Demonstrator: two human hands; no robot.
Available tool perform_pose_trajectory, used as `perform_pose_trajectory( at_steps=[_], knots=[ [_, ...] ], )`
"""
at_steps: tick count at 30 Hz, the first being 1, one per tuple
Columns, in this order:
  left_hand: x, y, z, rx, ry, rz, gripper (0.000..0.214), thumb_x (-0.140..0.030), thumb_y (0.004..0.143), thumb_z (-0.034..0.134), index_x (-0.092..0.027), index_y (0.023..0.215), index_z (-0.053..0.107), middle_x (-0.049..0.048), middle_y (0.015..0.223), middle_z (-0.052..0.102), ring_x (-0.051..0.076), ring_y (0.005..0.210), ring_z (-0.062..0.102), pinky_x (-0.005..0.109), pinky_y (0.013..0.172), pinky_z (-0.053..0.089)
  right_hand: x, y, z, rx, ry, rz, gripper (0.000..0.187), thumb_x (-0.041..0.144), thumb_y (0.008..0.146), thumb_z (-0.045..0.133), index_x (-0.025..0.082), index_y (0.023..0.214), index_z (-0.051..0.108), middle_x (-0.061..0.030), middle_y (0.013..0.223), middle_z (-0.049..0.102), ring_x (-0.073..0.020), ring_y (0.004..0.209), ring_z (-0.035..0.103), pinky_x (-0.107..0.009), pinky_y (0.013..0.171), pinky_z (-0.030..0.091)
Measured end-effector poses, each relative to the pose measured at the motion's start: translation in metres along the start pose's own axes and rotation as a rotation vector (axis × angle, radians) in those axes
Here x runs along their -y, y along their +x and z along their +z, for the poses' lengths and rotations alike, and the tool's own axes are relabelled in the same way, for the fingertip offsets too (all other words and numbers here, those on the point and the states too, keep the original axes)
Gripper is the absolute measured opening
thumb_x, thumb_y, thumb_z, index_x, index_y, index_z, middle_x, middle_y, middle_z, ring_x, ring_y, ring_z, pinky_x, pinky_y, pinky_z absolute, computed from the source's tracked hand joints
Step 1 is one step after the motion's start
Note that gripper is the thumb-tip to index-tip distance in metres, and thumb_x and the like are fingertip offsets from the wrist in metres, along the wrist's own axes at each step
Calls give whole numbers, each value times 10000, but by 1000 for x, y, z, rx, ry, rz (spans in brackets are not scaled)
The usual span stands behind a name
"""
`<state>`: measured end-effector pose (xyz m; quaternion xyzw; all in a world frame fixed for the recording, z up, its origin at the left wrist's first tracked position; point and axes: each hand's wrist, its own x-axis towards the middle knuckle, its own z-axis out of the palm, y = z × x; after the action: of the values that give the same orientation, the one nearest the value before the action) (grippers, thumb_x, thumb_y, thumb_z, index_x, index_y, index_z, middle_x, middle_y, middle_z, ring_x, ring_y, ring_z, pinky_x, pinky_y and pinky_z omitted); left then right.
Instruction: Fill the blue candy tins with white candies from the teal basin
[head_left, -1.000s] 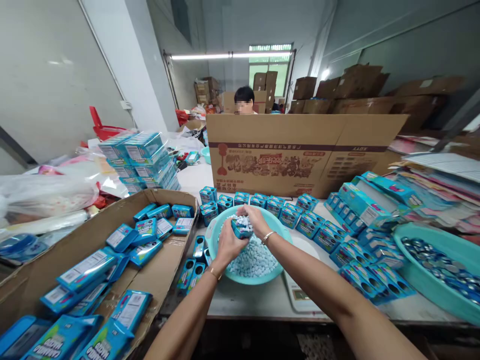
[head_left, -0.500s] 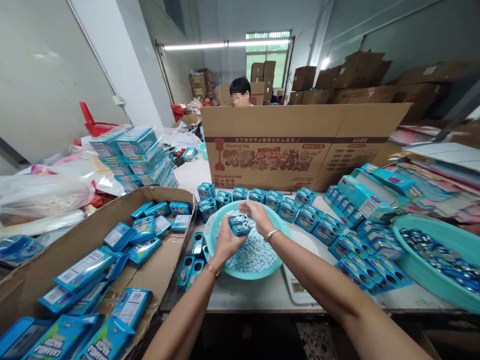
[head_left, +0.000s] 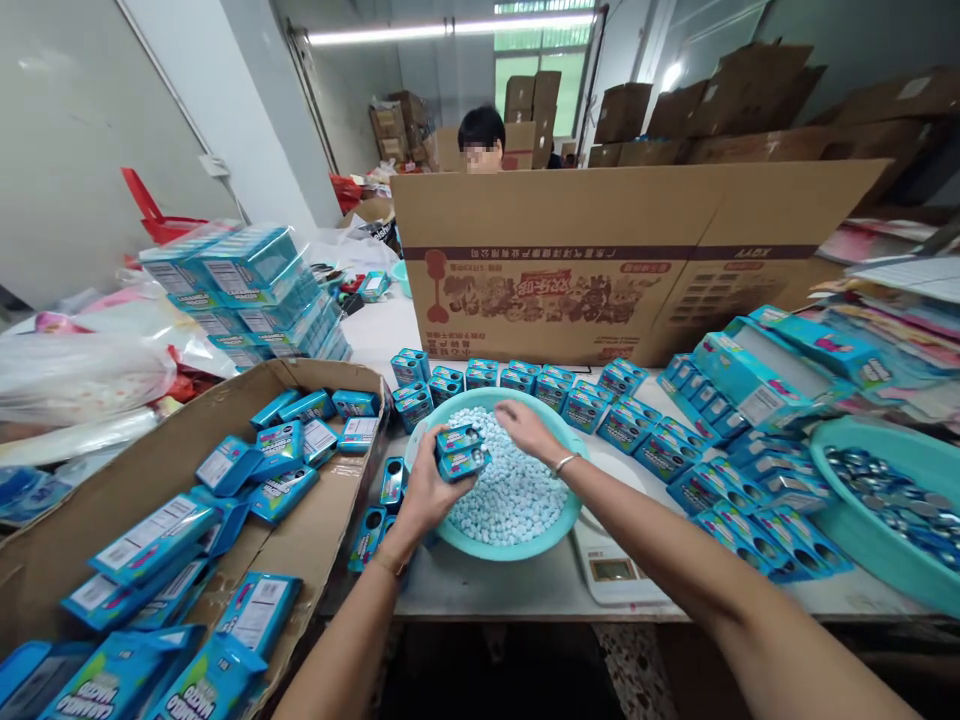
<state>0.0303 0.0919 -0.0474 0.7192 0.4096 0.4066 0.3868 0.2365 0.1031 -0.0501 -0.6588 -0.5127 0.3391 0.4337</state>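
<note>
My left hand (head_left: 426, 490) is closed around two small blue candy boxes (head_left: 462, 452), held side by side and tilted over the left part of a turquoise basin (head_left: 506, 553). Pale blue and white candies (head_left: 510, 505) fill much of this basin. Over the candies at its far side is my right hand (head_left: 527, 430), its fingers curled together; what they hold, if anything, is hidden. More small blue boxes (head_left: 589, 406) with round dark openings stand around the basin's back and right. A few others (head_left: 393, 483) stand at its left.
An open carton (head_left: 337, 560) with blue packs lies at left. A white scale (head_left: 616, 575) stands right of the basin, and a second turquoise basin (head_left: 836, 560) holds shiny lids. A tall cardboard panel (head_left: 622, 215) rises behind, with a person (head_left: 482, 135) beyond. Wrapped boxes (head_left: 251, 265) are stacked back left.
My left hand has shifted slightly left and turned the boxes so their printed sides show. My right hand has drawn away from them, its fingers now curled over the candies. The view has tilted down.
</note>
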Motion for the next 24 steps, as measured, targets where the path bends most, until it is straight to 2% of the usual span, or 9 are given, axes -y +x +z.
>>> perform_pose_trajectory(
  at_steps=[3, 5, 7, 10, 12, 14, 20, 22, 24],
  knots=[
    [-1, -13, -13, 8, -31, 15, 696, -322, 652, 778, -238, 1252, 435, 65, 1177, 607, 248, 1055, 637, 417, 975, 501, -17, -16, 1, 283, -589, -101, 550, 477, 767, 712, 219, 1246, 627, -167, 1235, 608, -355, 1173, 523, -458, 953, 411],
    [-3, -18, -16, -13, -47, 5, 677, -336, 652, 784, -245, 1235, 451, 65, 1189, 601, 252, 1066, 636, 412, 973, 506, -20, -29, 8, 395, -802, -161, 635, 515, 764, 719, 236, 1316, 570, -185, 1286, 559, -377, 1185, 503, -436, 890, 434],
    [-5, -20, -17, -41, -102, -1, 673, -340, 641, 795, -254, 1218, 458, 56, 1205, 595, 248, 1072, 633, 406, 971, 511, -21, -37, 13, 414, -877, -205, 558, 504, 824, 663, 231, 1299, 563, -186, 1284, 547, -352, 1139, 534, -386, 822, 445],
    [-8, -18, -16, -55, -213, -47, 722, -331, 613, 817, -269, 1229, 445, 32, 1161, 613, 229, 1006, 653, 390, 928, 538, -22, -35, 12, 441, -824, -167, 301, 382, 898, 579, 219, 1147, 622, -146, 1143, 619, -268, 936, 611, -325, 736, 427],
    [-11, -16, -15, -31, -254, -94, 757, -319, 594, 832, -272, 1243, 445, 23, 1116, 630, 234, 970, 662, 394, 905, 551, -25, -28, 5, 425, -667, -114, 158, 320, 882, 591, 221, 987, 655, -95, 987, 661, -230, 837, 610, -305, 714, 413],
    [-14, -15, -14, 5, -272, -129, 759, -313, 586, 839, -268, 1241, 458, 25, 1107, 635, 246, 972, 663, 404, 907, 554, -28, -19, -5, 363, -370, -7, 108, 323, 854, 613, 221, 853, 647, -52, 849, 663, -204, 760, 590, -288, 671, 409],
    [-18, -23, -12, 104, -376, -197, 818, -359, 579, 878, -277, 1272, 451, 66, 1222, 611, 278, 1070, 649, 408, 947, 552, -20, -12, -29, 78, 869, 687, 141, 365, 872, 575, 227, 845, 586, -11, 685, 610, -122, 503, 500, -209, 408, 324],
    [-16, -28, -9, 113, -449, -162, 826, -398, 577, 890, -277, 1271, 457, 90, 1293, 575, 314, 1199, 588, 445, 1037, 498, -15, -16, -30, -49, 1140, 826, 172, 335, 923, 509, 218, 812, 568, -26, 681, 616, -129, 547, 577, -198, 413, 394],
    [-13, -34, -5, 133, -498, -123, 825, -416, 558, 903, -267, 1247, 475, 105, 1311, 560, 342, 1291, 517, 480, 1101, 434, -11, -21, -29, -166, 1267, 888, 207, 310, 958, 455, 211, 816, 569, -37, 694, 641, -149, 626, 653, -222, 488, 503]
  ],
)
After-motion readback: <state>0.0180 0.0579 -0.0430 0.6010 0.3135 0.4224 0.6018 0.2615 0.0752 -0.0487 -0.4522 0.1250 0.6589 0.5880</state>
